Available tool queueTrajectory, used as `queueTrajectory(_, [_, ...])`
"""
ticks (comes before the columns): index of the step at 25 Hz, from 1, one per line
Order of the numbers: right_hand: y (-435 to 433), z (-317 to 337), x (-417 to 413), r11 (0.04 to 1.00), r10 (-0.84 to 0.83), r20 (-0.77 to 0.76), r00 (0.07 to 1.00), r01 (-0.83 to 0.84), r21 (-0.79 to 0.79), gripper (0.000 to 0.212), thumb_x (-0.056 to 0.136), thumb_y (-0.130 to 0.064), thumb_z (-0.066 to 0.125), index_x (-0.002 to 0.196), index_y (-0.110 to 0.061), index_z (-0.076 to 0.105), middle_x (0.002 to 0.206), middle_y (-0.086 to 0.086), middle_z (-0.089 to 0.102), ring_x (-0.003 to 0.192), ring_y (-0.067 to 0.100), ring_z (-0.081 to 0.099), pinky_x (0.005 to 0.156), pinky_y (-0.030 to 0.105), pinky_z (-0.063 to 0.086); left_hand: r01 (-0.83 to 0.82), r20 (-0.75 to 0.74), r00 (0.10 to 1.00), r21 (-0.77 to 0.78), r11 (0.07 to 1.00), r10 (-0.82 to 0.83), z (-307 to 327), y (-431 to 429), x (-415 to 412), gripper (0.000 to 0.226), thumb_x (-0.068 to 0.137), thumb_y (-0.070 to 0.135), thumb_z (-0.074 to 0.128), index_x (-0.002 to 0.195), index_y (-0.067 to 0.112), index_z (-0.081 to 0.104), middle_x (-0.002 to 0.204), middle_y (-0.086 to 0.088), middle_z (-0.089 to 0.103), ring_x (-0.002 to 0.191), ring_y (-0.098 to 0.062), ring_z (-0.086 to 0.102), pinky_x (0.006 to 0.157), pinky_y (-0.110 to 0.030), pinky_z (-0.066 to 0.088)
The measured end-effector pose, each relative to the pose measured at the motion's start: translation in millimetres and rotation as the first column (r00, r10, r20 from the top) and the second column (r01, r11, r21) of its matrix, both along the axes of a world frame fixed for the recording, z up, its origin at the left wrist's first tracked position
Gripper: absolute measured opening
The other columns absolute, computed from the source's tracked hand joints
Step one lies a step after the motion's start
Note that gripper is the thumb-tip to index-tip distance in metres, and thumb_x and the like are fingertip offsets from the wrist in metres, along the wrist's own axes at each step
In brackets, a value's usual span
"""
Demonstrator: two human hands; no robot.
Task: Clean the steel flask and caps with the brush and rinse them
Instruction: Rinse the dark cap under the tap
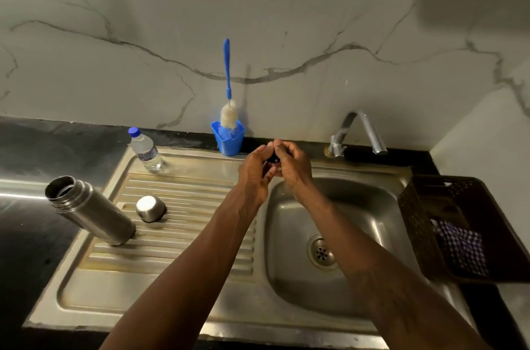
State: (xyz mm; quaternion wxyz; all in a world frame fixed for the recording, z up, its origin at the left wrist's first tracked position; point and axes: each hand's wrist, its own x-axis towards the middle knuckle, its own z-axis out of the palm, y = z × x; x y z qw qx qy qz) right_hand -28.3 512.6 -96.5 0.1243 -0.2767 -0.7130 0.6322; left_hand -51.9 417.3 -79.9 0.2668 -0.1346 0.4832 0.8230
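Two hands meet over the back edge of the sink (143, 309) with a small dark cap (272, 160) between them, mostly hidden. The left hand (255, 175) curls round it from the near side, and the right hand (292, 169) pinches it with fingertips and thumb. Whether they twist, rub or pull a part loose cannot be told. The steel flask (91, 212) stands open-mouthed on the ribbed drainboard (186, 235) at the left, with a domed steel cap (149, 208) rim down just beside it. The brush (227, 74) stands head down in a blue holder (229, 140) against the wall, just beyond the left hand. The tap (364, 129) is right of the hands, and no water shows at its spout.

The step looks like work on the small cap, early in the task, since the brush is untouched. To do it well, the cap belongs over the bowl (289, 235) rather than the rim, so a slip drops it there and not behind the holder. One hand should grip the cap's edge firmly, freeing the other for the brush. Threads and any seal groove probably need the bristles most.

Further out, a water bottle (144, 150) stands at the drainboard's far corner. A dark basket (424, 220) holding a checked cloth (461, 246) sits right of the sink on the bench (34, 149).
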Motion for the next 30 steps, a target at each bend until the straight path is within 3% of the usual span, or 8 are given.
queueTrajectory(5, [65.8, -10.6, 54.3, 0.977, -0.077, 0.022, 0.997, 0.079, -0.196, 0.035, 0.102, -0.052, 0.057, 0.107, -0.020, 0.070, 0.088, 0.006, 0.078, 0.070, 0.018, 0.069, 0.070, 0.038, 0.061, 0.115, 0.041, 0.993, -0.145, 0.983, -0.110, -19.7, 66.5, 40.3, 0.040, 0.082, 0.034, 0.086, 0.115, 0.014, 0.077, 0.109, -0.008, 0.079, 0.096, -0.023, 0.071, 0.085, -0.037, 0.059])
queueTrajectory(12, [130.5, -17.4, 89.6, 0.931, -0.219, 0.029, 0.975, 0.218, -0.293, 0.027, 0.105, -0.042, 0.056, 0.109, -0.018, 0.067, 0.098, 0.013, 0.074, 0.066, 0.018, 0.066, 0.063, 0.030, 0.058, 0.080, -0.049, 0.993, -0.392, 0.917, -0.107, -16.6, 143.6, 44.3, 0.034, 0.082, 0.047, 0.085, 0.099, 0.018, 0.079, 0.095, 0.000, 0.079, 0.093, -0.017, 0.073, 0.083, -0.034, 0.061])
queueTrajectory(16, [152.8, -25.8, 98.3, 0.914, -0.258, 0.054, 0.965, 0.262, -0.309, 0.033, 0.105, -0.041, 0.056, 0.117, -0.012, 0.066, 0.101, 0.014, 0.073, 0.069, 0.020, 0.066, 0.062, 0.028, 0.059, 0.039, -0.223, 0.950, -0.608, 0.793, -0.218, -28.2, 175.4, 30.2, 0.033, 0.081, 0.045, 0.087, 0.100, 0.019, 0.082, 0.087, 0.002, 0.078, 0.084, -0.013, 0.073, 0.086, -0.033, 0.062])
queueTrajectory(19, [163.7, -31.9, 100.0, 0.908, -0.275, 0.059, 0.960, 0.279, -0.314, 0.022, 0.105, -0.038, 0.058, 0.104, -0.018, 0.066, 0.096, 0.013, 0.072, 0.066, 0.020, 0.065, 0.061, 0.029, 0.059, 0.000, -0.282, 0.907, -0.744, 0.668, -0.314, -40.2, 197.7, 22.7, 0.040, 0.077, 0.050, 0.088, 0.100, 0.019, 0.083, 0.087, -0.001, 0.079, 0.088, -0.018, 0.074, 0.089, -0.036, 0.061])
queueTrajectory(23, [173.3, -43.7, 98.4, 0.907, -0.274, 0.081, 0.958, 0.285, -0.309, 0.019, 0.104, -0.038, 0.060, 0.099, -0.021, 0.066, 0.093, 0.013, 0.071, 0.063, 0.020, 0.065, 0.061, 0.031, 0.059, -0.081, -0.310, 0.907, -0.793, 0.603, -0.286, -47.9, 213.3, 11.4, 0.031, 0.088, 0.039, 0.080, 0.103, 0.012, 0.083, 0.088, -0.010, 0.077, 0.086, -0.023, 0.069, 0.080, -0.027, 0.051])
queueTrajectory(25, [176.0, -50.2, 95.7, 0.906, -0.274, 0.093, 0.957, 0.289, -0.308, 0.020, 0.103, -0.039, 0.061, 0.102, -0.020, 0.067, 0.094, 0.013, 0.072, 0.064, 0.020, 0.066, 0.064, 0.033, 0.060, -0.099, -0.320, 0.899, -0.814, 0.573, -0.300, -48.4, 216.0, 7.7, 0.031, 0.089, 0.037, 0.079, 0.093, 0.007, 0.083, 0.072, -0.008, 0.069, 0.072, -0.020, 0.060, 0.078, -0.029, 0.052])
queueTrajectory(28, [174.5, -56.2, 90.9, 0.908, -0.266, 0.114, 0.957, 0.289, -0.303, 0.021, 0.103, -0.039, 0.060, 0.104, -0.019, 0.066, 0.095, 0.012, 0.073, 0.065, 0.019, 0.067, 0.065, 0.034, 0.060, -0.065, -0.235, 0.954, -0.770, 0.635, -0.188, -49.3, 217.7, 7.6, 0.037, 0.084, 0.044, 0.081, 0.071, 0.010, 0.076, 0.061, -0.003, 0.066, 0.064, -0.020, 0.067, 0.074, -0.035, 0.062])
queueTrajectory(30, [171.5, -59.4, 87.2, 0.908, -0.263, 0.120, 0.957, 0.288, -0.306, 0.014, 0.104, -0.033, 0.059, 0.101, -0.021, 0.066, 0.095, 0.013, 0.072, 0.065, 0.020, 0.066, 0.064, 0.034, 0.058, -0.012, -0.139, 0.981, -0.747, 0.665, -0.138, -56.4, 213.8, 3.4, 0.038, 0.087, 0.048, 0.074, 0.074, 0.013, 0.076, 0.063, 0.000, 0.070, 0.062, -0.016, 0.070, 0.066, -0.031, 0.060])
